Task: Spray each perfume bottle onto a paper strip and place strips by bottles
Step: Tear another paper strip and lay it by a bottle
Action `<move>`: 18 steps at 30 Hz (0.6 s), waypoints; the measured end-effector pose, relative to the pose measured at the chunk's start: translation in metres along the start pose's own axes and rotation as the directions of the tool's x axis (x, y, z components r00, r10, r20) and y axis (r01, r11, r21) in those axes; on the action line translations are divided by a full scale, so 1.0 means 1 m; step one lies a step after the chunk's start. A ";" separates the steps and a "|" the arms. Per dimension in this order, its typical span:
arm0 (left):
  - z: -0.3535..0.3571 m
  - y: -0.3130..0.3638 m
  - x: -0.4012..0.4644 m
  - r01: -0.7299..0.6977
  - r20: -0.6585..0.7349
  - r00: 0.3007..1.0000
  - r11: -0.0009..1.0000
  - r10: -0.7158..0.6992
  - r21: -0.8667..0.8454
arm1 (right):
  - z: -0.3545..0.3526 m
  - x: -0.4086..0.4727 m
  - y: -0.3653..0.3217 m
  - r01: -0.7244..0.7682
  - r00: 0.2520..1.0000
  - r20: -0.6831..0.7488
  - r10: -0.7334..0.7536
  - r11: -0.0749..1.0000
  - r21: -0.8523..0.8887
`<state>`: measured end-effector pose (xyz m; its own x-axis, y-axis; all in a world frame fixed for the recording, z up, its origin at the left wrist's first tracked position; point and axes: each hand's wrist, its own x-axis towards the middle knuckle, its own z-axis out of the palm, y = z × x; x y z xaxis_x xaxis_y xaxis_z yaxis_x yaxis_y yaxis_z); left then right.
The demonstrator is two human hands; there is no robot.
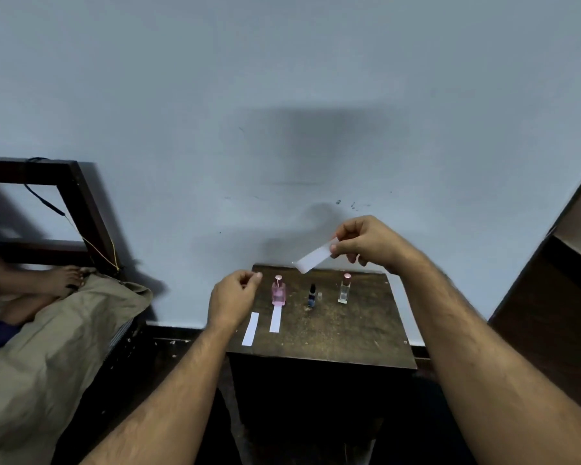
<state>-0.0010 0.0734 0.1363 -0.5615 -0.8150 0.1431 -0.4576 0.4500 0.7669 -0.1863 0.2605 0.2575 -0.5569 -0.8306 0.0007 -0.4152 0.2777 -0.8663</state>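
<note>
Three perfume bottles stand in a row on a small dark wooden table [349, 333]: a pink bottle [278, 292] at left, a small dark blue bottle [312, 297] in the middle, a clear bottle [344, 289] at right. One paper strip [275, 319] lies in front of the pink bottle. Another strip [251, 329] lies near the table's left edge. My right hand [366, 241] holds a third strip [312, 259] in the air above the bottles, pinched at its right end. My left hand [233, 297] hovers left of the pink bottle, fingers curled together with nothing visible in them.
A grey wall rises directly behind the table. A bed with a tan cover [54, 347] and another person's feet [64, 280] is at left. A dark wooden cupboard [557, 313] stands at right. A tiny clear cap [320, 296] sits beside the blue bottle.
</note>
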 end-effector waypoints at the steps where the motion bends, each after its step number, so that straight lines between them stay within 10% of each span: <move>1: 0.002 -0.008 -0.007 -0.023 0.005 1.000 0.998 0.023 0.066 | -0.006 -0.004 -0.006 0.028 1.000 -0.009 -0.027 0.999 0.039; 11: 0.030 -0.039 -0.027 -0.278 0.109 0.960 0.870 0.256 0.407 | 0.004 -0.017 -0.001 0.054 0.998 -0.024 -0.052 0.994 0.100; 18: 0.045 -0.059 -0.026 -0.294 0.207 0.955 0.788 0.214 0.542 | 0.002 -0.014 0.006 0.053 0.994 0.034 -0.107 0.720 0.692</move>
<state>0.0098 0.0848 0.0597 -0.7765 -0.6062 0.1718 -0.5687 0.7917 0.2231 -0.1791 0.2727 0.2515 -0.4844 -0.8716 0.0759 0.1690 -0.1783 -0.9693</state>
